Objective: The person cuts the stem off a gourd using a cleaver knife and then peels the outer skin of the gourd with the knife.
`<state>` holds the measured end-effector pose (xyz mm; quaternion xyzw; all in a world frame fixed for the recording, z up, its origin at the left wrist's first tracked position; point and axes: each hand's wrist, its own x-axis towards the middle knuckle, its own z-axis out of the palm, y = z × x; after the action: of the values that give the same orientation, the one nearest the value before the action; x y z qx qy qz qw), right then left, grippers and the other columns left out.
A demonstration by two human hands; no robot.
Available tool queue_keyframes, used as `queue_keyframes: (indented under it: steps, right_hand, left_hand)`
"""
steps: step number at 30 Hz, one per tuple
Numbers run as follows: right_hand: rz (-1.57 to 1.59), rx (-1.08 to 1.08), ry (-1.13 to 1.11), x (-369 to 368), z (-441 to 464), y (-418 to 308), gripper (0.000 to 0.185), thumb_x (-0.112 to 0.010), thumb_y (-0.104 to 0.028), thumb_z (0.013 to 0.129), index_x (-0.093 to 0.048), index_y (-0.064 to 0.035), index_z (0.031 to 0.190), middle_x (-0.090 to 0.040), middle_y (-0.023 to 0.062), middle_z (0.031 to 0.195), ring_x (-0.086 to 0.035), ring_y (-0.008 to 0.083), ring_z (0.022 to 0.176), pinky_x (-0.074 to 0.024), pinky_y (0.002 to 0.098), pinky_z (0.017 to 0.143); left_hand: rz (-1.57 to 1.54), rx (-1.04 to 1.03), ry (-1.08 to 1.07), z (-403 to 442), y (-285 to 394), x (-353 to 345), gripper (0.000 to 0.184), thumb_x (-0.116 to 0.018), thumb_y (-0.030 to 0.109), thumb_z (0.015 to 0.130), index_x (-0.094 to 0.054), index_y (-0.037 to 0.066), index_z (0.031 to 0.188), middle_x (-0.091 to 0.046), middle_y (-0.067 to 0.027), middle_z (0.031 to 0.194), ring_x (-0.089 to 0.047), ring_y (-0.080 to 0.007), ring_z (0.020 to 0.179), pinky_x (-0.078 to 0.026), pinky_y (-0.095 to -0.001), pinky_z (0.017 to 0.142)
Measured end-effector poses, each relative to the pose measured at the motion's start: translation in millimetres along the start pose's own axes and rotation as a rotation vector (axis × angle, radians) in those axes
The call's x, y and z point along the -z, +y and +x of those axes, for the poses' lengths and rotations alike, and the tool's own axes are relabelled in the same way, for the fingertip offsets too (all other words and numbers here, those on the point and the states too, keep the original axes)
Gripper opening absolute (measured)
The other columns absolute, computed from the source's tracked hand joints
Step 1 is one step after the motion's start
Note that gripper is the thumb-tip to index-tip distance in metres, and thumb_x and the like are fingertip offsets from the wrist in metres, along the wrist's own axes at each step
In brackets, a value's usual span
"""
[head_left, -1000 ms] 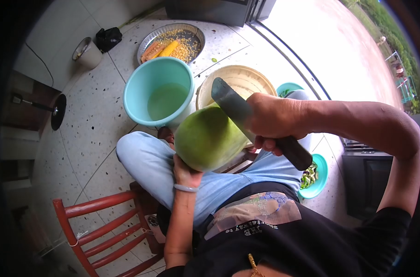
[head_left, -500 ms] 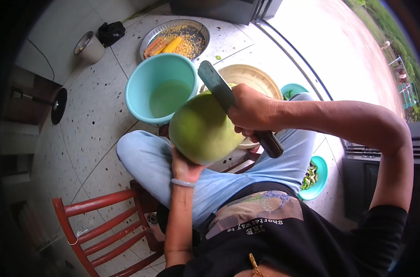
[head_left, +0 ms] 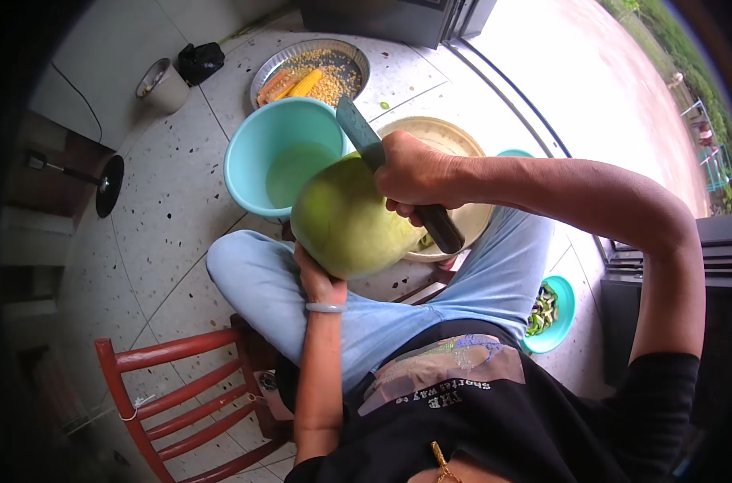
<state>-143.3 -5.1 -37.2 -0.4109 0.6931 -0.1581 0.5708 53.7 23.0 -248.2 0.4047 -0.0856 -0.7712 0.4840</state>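
Observation:
A large, smooth green gourd (head_left: 351, 221) is held over my lap. My left hand (head_left: 319, 278), with a pale bangle at the wrist, supports it from below at its near left side; some fingers are hidden beneath it. My right hand (head_left: 418, 169) is wrapped round the dark handle of a broad-bladed kitchen knife (head_left: 359, 133). The blade points up and left, over the far upper side of the gourd. Whether its edge touches the skin I cannot tell. Behind the gourd sits a wide beige basin (head_left: 442, 137), partly covered by my right hand and forearm.
A turquoise bucket (head_left: 245, 181) with cloudy liquid stands just beyond the gourd. Farther off are a metal tray (head_left: 356, 56) of corn, a small bin (head_left: 169, 90) and a black bag (head_left: 200, 60). A turquoise bowl (head_left: 566, 310) of green pieces lies right, a red chair (head_left: 169, 352) left.
My right hand and the knife have moved a little up and left across the gourd. The gourd has shifted slightly left and up with my left hand. The view has shifted slightly.

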Motion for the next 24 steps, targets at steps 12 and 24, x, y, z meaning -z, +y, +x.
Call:
queue_keyframes:
  steps: [12, 24]
  right_hand:
    - [0.090, -0.107, -0.042, -10, -9, -9, 0.017, -0.045, 0.001, 0.087, -0.049, 0.0149, 0.094, -0.058, 0.0193, 0.073, -0.059, 0.0213, 0.053, -0.0529, 0.0365, 0.044]
    - [-0.068, 0.129, 0.197, -38, -23, 28, 0.017, -0.039, -0.002, 0.087, -0.048, 0.0089, 0.097, -0.056, 0.0119, 0.066, -0.058, 0.0178, 0.046, -0.0512, 0.0320, 0.037]
  left_hand:
    - [-0.055, 0.114, 0.140, -14, -5, 12, 0.051, -0.046, 0.051, 0.095, -0.055, 0.011, 0.125, -0.056, -0.0032, 0.127, -0.055, -0.0218, 0.116, -0.049, -0.0387, 0.095]
    - [-0.064, 0.127, 0.148, -14, -7, 15, 0.044, -0.041, 0.046, 0.098, -0.059, 0.010, 0.117, -0.061, -0.0044, 0.119, -0.061, -0.0207, 0.107, -0.052, -0.0363, 0.088]
